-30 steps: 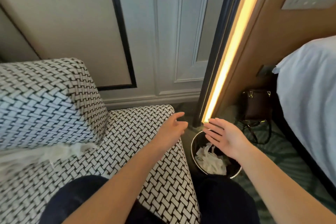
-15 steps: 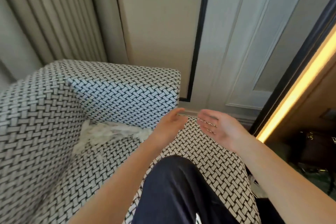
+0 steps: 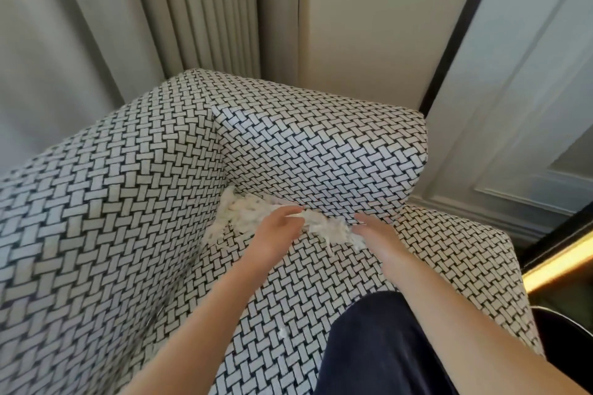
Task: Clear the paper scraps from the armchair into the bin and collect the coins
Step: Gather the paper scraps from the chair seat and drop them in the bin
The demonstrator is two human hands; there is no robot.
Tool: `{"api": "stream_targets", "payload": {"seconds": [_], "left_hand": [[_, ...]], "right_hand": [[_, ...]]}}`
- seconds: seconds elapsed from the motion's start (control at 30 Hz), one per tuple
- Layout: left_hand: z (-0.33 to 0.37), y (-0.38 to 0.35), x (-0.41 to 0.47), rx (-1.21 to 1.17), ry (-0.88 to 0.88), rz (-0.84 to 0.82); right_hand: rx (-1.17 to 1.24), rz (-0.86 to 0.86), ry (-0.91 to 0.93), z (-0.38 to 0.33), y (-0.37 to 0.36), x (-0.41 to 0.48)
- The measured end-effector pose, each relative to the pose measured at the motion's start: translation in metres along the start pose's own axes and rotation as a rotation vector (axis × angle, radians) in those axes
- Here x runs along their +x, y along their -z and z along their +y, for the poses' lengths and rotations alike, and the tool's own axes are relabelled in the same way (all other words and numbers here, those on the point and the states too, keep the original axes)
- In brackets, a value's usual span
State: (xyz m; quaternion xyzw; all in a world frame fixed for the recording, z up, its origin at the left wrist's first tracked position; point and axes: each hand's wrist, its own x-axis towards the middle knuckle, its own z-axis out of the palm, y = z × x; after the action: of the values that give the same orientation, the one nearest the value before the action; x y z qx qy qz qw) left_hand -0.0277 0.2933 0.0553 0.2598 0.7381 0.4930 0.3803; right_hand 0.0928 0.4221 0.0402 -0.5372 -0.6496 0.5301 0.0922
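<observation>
The left hand (image 3: 276, 234), the right hand (image 3: 382, 242) and both forearms (image 3: 205, 314) are bare to the frame's edge. One leg (image 3: 378, 346) wears plain dark trousers, probably navy.

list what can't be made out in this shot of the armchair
Head view:
Coins: none seen; the heap of shredded white paper scraps could cover them.
Left hand: grip on scraps unclear, fingertips blurred.
Black round bin: only a rim sliver, cut by the right edge.
Woven black-and-white armchair seat: front hidden by forearms.
</observation>
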Motion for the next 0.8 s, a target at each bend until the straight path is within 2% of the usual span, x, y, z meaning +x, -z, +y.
{"api": "stream_targets", "payload": {"seconds": [0.07,0.23,0.3,0.43,0.5,0.6,0.8], "left_hand": [[-0.011,0.000,0.010,0.013,0.009,0.027],[-0.029,-0.013,0.034,0.160,-0.119,0.031],[-0.035,-0.022,0.045,0.340,-0.245,0.041],[-0.044,-0.038,0.065,0.741,-0.478,0.038],[-0.044,-0.048,0.075,0.938,-0.502,0.006],[-0.041,-0.055,0.085,1.135,-0.546,0.059],[-0.055,-0.068,0.096,1.218,-0.429,0.066]], "right_hand": [[-0.067,0.023,-0.016,0.010,-0.010,0.018],[-0.550,0.044,-0.014,0.034,-0.027,0.054],[-0.696,-0.001,-0.002,0.038,-0.033,0.058],[-0.751,-0.041,-0.022,0.034,-0.038,0.053],[-0.837,-0.037,-0.027,0.035,-0.037,0.057],[-0.941,0.063,0.074,0.030,-0.038,0.058],[-1.127,0.207,0.235,0.023,-0.032,0.059]]}}
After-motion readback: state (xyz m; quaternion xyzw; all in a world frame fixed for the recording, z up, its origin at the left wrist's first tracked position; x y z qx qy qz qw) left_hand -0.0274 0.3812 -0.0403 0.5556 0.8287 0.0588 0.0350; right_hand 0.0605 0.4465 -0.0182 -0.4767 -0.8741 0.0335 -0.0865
